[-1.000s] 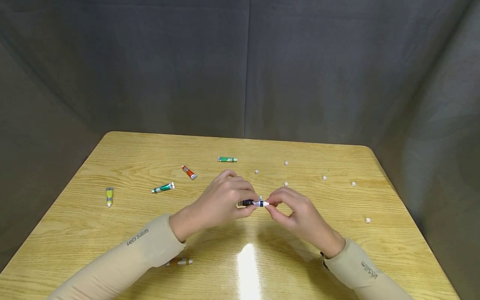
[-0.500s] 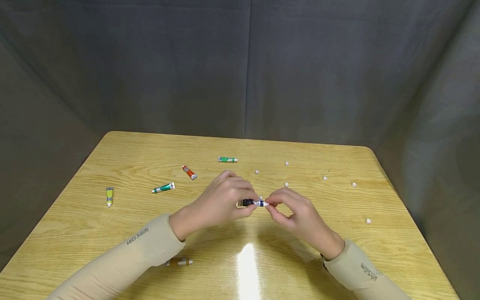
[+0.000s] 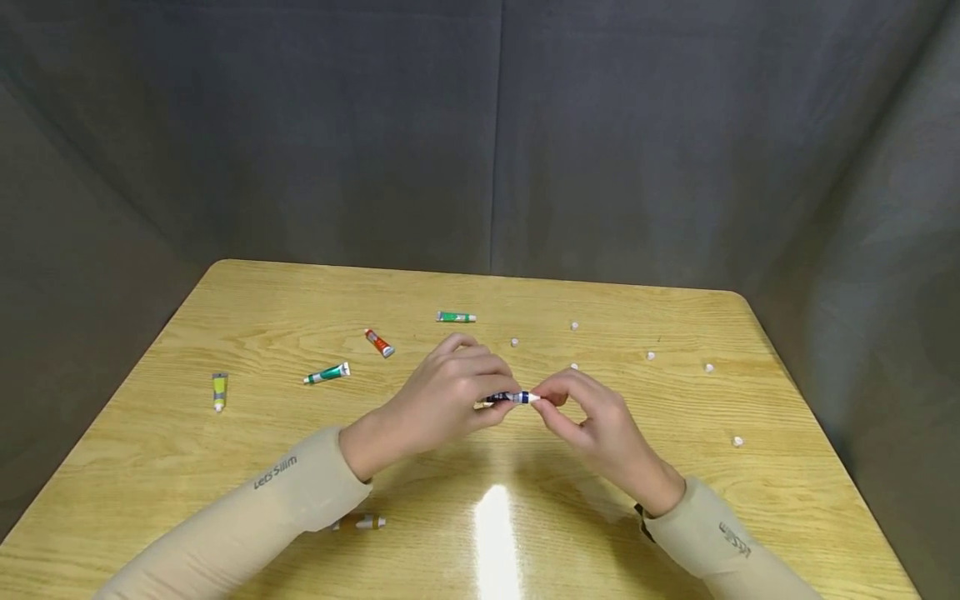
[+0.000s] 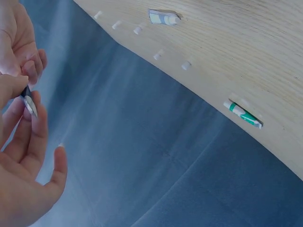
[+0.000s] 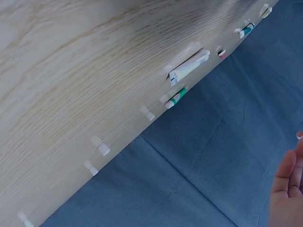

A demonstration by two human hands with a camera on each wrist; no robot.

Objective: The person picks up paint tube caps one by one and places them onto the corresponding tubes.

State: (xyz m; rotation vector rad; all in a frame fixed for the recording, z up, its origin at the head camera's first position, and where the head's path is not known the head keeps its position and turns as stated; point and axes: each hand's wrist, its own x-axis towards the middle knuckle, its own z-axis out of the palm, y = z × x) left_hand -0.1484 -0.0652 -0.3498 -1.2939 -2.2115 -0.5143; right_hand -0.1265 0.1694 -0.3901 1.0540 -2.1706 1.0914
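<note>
In the head view my left hand (image 3: 456,388) grips a small dark blue paint tube (image 3: 519,398) by its body, with the tube lying sideways above the table. My right hand (image 3: 600,421) pinches the white cap (image 3: 534,397) at the tube's right end. The left wrist view shows the tube's flat crimped end (image 4: 30,105) between thumb and fingers. Only part of the right hand (image 5: 288,187) appears at the edge of the right wrist view, and the tube is out of sight there.
Paint tubes lie around on the wooden table (image 3: 420,567): yellow-green (image 3: 219,392), teal (image 3: 327,373), red (image 3: 379,342), green (image 3: 456,317) and ochre (image 3: 360,522), partly behind the left sleeve. A white tube (image 4: 163,18) shows in the left wrist view. Several loose white caps (image 3: 650,356) lie right.
Both hands have risen slightly in the head view with the blue tube between them. The grip on tube and cap looks the same. Tubes and loose caps on the table stay put.
</note>
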